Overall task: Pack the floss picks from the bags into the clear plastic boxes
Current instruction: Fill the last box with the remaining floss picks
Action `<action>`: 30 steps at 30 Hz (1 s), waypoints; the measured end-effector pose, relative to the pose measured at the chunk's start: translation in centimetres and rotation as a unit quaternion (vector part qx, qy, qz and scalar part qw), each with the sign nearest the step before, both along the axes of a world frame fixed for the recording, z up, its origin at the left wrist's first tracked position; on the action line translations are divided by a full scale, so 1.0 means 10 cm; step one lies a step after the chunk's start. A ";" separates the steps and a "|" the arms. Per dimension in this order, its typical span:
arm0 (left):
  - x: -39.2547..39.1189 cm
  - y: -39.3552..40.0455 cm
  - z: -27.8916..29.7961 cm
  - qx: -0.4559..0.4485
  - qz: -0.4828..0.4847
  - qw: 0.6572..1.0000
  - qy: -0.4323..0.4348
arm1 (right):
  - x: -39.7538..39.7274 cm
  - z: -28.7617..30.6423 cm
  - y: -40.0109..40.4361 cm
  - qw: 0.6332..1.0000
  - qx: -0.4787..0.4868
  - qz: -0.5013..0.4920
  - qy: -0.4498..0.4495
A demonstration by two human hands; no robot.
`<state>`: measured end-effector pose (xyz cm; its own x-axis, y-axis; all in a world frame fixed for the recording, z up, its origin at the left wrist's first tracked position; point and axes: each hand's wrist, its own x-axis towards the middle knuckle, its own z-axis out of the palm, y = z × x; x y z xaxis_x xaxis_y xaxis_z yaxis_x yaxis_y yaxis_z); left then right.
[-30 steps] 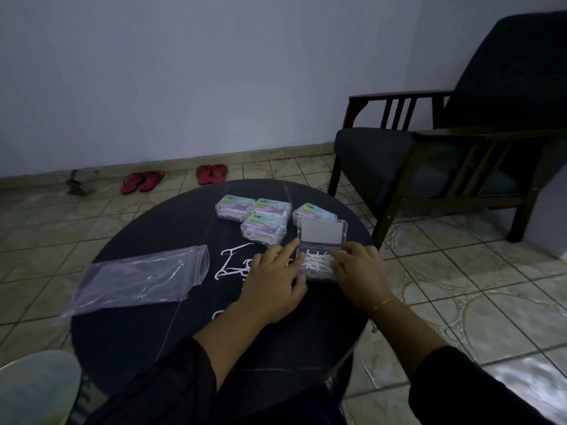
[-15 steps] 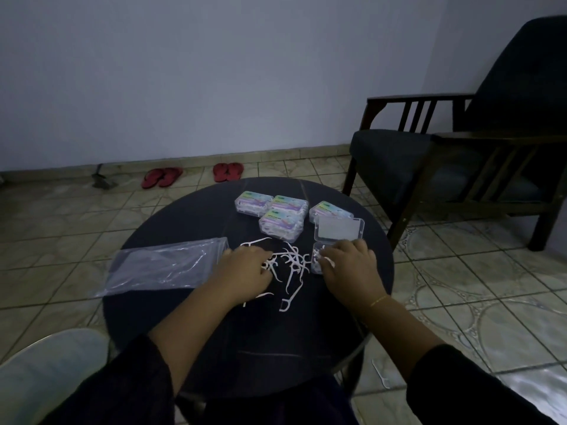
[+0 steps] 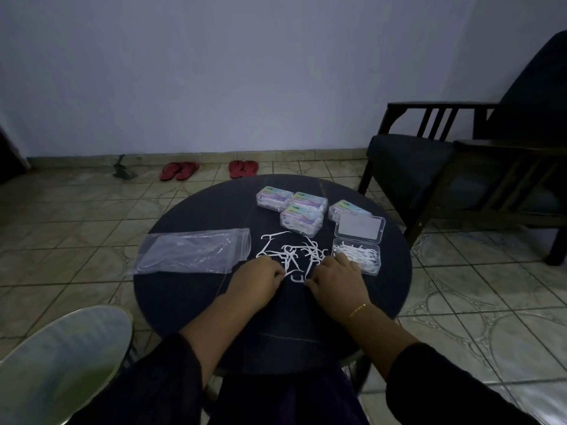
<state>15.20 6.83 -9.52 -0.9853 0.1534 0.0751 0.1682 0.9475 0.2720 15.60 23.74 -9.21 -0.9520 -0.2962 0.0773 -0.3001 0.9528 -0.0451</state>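
- Both hands sit at the near edge of the loose floss picks [image 3: 291,256] on the bench [image 3: 190,302].
- Left hand [image 3: 256,276] and right hand [image 3: 336,279] have curled fingers; I cannot tell what each grip holds.
- The open box [image 3: 357,256] is part full, so next comes gathering picks into it.

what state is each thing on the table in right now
open clear box: lid flipped back, partly filled with picks
four labelled boxes: closed, grouped at the far side
plastic bag: lying flat, nearly empty
loose floss picks: scattered pile on the table
left hand: fingers curled at the pile
right hand: fingers curled at the pile
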 end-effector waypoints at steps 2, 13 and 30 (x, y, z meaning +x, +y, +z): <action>-0.07 0.06 -0.02 -0.030 -0.005 0.999 0.039 | 0.00 -0.02 -0.05 1.000 -0.004 -0.021 0.020; -0.54 0.23 0.16 -0.226 0.012 0.967 -0.115 | -0.37 0.06 -0.16 0.988 0.142 -0.016 -0.062; -0.30 0.21 0.16 -0.157 0.019 0.983 -0.088 | -0.11 -0.03 -0.06 0.999 0.034 0.010 0.008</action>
